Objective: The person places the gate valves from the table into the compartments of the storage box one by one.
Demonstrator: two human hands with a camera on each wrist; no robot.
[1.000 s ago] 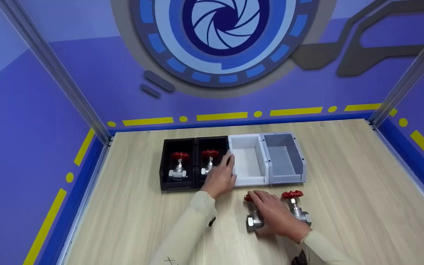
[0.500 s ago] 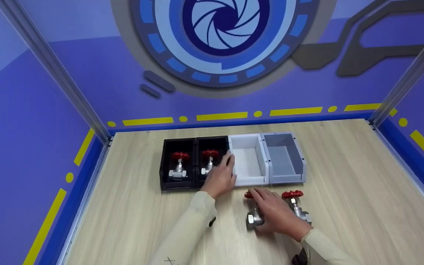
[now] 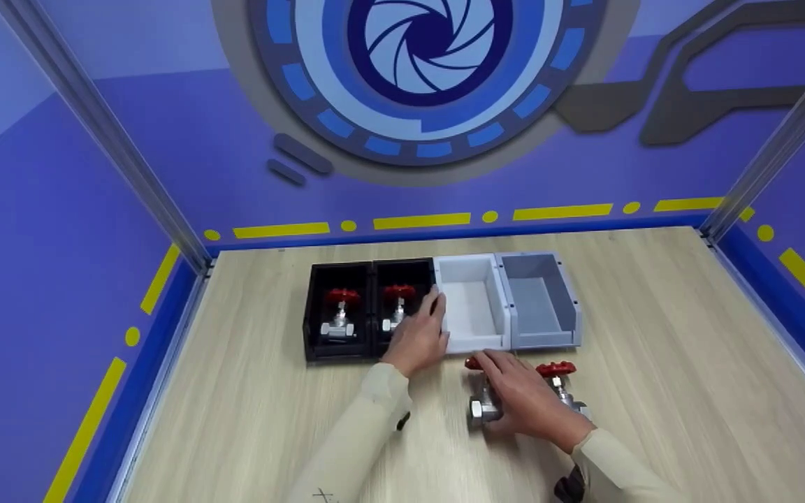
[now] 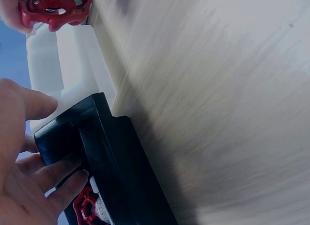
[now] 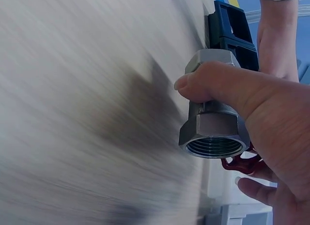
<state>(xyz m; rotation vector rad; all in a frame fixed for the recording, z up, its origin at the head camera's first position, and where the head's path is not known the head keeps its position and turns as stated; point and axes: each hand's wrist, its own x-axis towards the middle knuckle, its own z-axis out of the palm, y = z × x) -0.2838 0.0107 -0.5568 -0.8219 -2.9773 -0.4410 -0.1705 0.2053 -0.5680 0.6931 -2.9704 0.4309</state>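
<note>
My right hand (image 3: 525,398) grips a steel valve with a red handwheel. In the right wrist view the thumb lies over the valve body (image 5: 213,120), and the threaded end faces the camera. My left hand (image 3: 418,339) rests at the side wall between the second black bin (image 3: 404,269) and the white bin (image 3: 474,342). The left wrist view has its fingers reaching into the black bin and its thumb over the white one. Beside those fingers is a red-handled valve (image 4: 86,208). Another valve (image 3: 556,370) stands behind my right hand, partly hidden by it.
The first black bin (image 3: 312,307) at the left end holds an upright valve (image 3: 339,314). A grey bin (image 3: 546,341) closes the row at the right. Walls and metal frame posts (image 3: 780,133) surround the wooden table (image 3: 668,363).
My right hand has moved slightly away from me, toward the white bin, carrying the valve with it. My left hand and the bins have stayed where they were.
</note>
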